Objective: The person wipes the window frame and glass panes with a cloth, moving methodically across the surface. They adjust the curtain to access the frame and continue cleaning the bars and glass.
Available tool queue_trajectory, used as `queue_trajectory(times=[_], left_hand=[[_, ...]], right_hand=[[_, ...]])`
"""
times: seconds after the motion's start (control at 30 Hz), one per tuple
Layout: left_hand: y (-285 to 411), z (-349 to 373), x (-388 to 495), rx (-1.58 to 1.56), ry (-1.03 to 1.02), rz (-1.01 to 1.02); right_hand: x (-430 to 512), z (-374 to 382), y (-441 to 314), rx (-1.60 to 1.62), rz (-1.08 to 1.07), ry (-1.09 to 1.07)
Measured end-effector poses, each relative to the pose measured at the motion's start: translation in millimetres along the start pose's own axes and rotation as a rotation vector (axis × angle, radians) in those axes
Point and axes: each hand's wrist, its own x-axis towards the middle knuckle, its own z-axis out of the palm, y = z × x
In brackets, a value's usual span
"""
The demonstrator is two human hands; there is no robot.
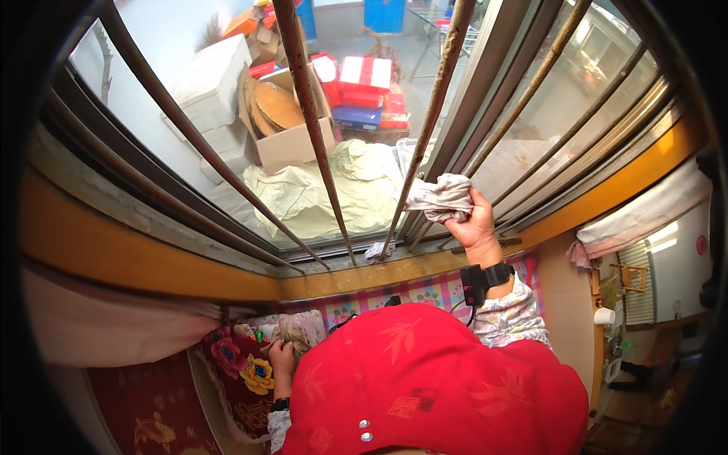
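A crumpled greyish-white cloth [446, 198] is bunched in my right hand [479, 224], which is raised at the window. One end of that cloth touches or passes behind a rusty metal bar [421, 151]; I cannot tell which. Low on the left, my left hand [281, 358] grips a wrinkled tan cloth [297, 334] beside a dark red floral textile [256, 372]. A small wad of pale cloth [376, 252] lies on the window sill [335, 282] at the foot of the bars. Black devices are strapped around both wrists.
Upright bars span the window frame [560, 213]. Beyond them are a pale yellow sheet [341, 193], an open cardboard box [296, 145] and stacked red boxes [364, 82]. A pink curtain [119, 324] hangs left; a checked cloth [369, 298] lies below the sill.
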Motion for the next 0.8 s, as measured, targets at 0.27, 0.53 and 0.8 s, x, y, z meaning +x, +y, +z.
queue_trajectory(times=[0.27,0.53,0.8], left_hand=[[-19,-23,-6,0.049,0.035,-0.022],[36,-41,-14,0.176,0.056,0.086],[46,-44,-29,-0.001,0.097,0.008]], right_hand=[[-34,-15,-8,0.085,-0.102,-0.038],[-54,65,21,0.128,0.037,0.045],[14,186,18,-0.363,-0.627,-0.259]])
